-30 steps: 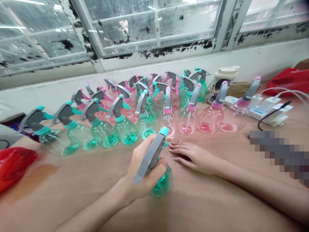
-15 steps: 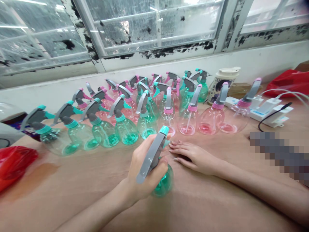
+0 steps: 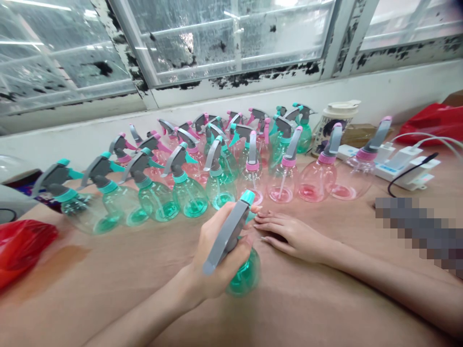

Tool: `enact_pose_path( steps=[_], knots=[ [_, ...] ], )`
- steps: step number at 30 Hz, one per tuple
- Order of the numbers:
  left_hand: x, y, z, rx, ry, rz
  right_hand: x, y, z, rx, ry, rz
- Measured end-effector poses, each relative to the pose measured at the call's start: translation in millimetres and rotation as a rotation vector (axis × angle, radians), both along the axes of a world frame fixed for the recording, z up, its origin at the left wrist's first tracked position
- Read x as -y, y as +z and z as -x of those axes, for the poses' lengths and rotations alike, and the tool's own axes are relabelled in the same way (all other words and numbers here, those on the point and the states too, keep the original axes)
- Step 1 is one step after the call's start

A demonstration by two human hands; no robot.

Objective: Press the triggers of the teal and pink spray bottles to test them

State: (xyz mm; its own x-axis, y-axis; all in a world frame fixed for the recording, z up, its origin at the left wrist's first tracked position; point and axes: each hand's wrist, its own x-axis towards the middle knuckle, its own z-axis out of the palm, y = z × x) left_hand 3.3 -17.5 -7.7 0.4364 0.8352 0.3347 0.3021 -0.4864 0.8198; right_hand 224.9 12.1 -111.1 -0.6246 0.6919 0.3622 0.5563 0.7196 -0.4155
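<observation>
My left hand [image 3: 213, 260] is wrapped round the neck of a green spray bottle [image 3: 246, 277] with a grey head and a turquoise nozzle. The bottle stands upright on the table [image 3: 144, 270], its neck and most of its trigger hidden by my fingers. Beyond the nozzle, my right hand [image 3: 289, 233] lies on the tabletop, fingers stretched towards the left and holding nothing. Its fingertips come close to my left index finger; whether they touch I cannot tell. Behind both hands stand a row of green spray bottles [image 3: 190, 195] and pink spray bottles [image 3: 316, 180].
More spray bottles crowd the back along the wall. At the right are a lidded paper cup [image 3: 333, 127], a white power strip [image 3: 405, 168] with plugged-in cables and a red plastic bag [image 3: 434, 123]. Another red bag [image 3: 25, 248] lies at the left edge. Windows rise behind.
Almost nothing differs. My left hand keeps its hold on the green spray bottle, its index finger shifting slightly near the nozzle, while my right hand stays put.
</observation>
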Motion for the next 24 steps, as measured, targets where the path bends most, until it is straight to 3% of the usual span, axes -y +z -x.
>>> enact_pose_path(
  steps=[24],
  knots=[
    [-3.2,-2.9,-0.3,-0.047,0.025,-0.121,-0.1,-0.1,0.1,-0.008,0.002,-0.003]
  ],
)
